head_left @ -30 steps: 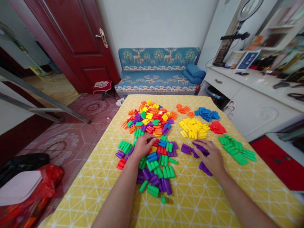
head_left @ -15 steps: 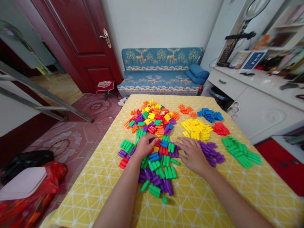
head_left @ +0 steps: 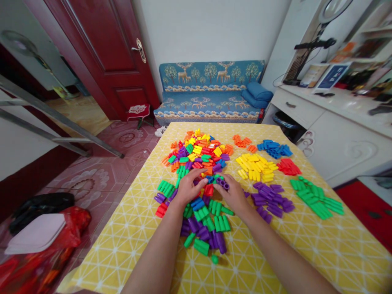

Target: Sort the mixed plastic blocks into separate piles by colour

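Many blocks (head_left: 201, 214) crowd yellow tablecloth (head_left: 128, 237); right grip (head_left: 234, 194) pinches purple block (head_left: 223, 184), left grip (head_left: 187, 189) unclear.

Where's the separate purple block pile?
Head view, right of the right hand: the purple block pile lies nearer than the yellow block pile, left of the green block pile.
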### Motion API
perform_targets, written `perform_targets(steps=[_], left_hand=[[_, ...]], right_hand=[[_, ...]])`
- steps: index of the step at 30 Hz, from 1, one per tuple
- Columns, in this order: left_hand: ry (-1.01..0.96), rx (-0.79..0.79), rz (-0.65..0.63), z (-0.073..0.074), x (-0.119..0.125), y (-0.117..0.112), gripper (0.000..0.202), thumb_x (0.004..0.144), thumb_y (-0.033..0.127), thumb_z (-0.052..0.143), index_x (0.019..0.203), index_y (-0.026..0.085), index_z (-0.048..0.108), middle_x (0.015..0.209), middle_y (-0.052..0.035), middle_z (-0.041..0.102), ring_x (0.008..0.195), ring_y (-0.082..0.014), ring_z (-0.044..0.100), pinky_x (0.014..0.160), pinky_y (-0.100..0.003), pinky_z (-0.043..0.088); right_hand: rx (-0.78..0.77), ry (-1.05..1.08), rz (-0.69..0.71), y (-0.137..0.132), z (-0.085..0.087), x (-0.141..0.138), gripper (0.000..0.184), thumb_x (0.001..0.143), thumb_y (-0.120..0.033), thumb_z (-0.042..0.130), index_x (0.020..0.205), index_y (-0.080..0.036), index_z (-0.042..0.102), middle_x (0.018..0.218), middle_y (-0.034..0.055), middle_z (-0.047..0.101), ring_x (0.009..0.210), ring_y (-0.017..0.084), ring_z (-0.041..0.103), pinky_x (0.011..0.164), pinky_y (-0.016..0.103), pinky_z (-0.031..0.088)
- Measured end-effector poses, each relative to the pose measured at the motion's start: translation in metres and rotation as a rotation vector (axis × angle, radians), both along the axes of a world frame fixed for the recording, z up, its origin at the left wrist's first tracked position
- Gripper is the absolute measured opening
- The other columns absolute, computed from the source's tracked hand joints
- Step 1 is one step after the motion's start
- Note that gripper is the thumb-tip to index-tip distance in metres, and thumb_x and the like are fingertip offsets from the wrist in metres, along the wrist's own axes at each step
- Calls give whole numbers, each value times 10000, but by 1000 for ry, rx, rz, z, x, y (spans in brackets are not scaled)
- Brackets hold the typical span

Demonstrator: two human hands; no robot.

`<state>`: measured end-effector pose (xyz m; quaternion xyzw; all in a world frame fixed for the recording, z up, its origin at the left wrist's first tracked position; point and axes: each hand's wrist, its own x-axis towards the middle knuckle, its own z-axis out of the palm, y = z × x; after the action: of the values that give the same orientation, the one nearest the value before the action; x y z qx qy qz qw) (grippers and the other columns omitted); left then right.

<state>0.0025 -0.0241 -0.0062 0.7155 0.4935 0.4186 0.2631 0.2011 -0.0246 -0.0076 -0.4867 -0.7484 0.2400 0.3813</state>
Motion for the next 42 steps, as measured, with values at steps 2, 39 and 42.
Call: perform_targets(steps=[2,39,42], left_hand=[[14,2,-26,3,0,-2,399,872,404,605,1239,248,620,1172,-79,657,1019,-225,630,902,-341,504],[-49,69,-73,1,0,-1,288,812,400,692,1007,188,676,1024,-81,686,961,-214,631,874,-319,486],[-35,54,-73,0,-1,0,245,823,393,677,940,178,671,943,-67,686,884,-203,630,821,-307,482]], right_hand=[[25,74,15,-1,2,-9,364,866,-359,576,1213,-251,584,1166,86,607,1097,248,580,958,436,468],[14,185,-5,-13,-13,-20,175,837,-304,604,981,-213,641,1036,70,594,1020,230,568,909,383,471],[20,197,-15,-13,-14,-20,161,820,-282,617,958,-204,644,1019,66,594,1000,221,571,897,370,471]])
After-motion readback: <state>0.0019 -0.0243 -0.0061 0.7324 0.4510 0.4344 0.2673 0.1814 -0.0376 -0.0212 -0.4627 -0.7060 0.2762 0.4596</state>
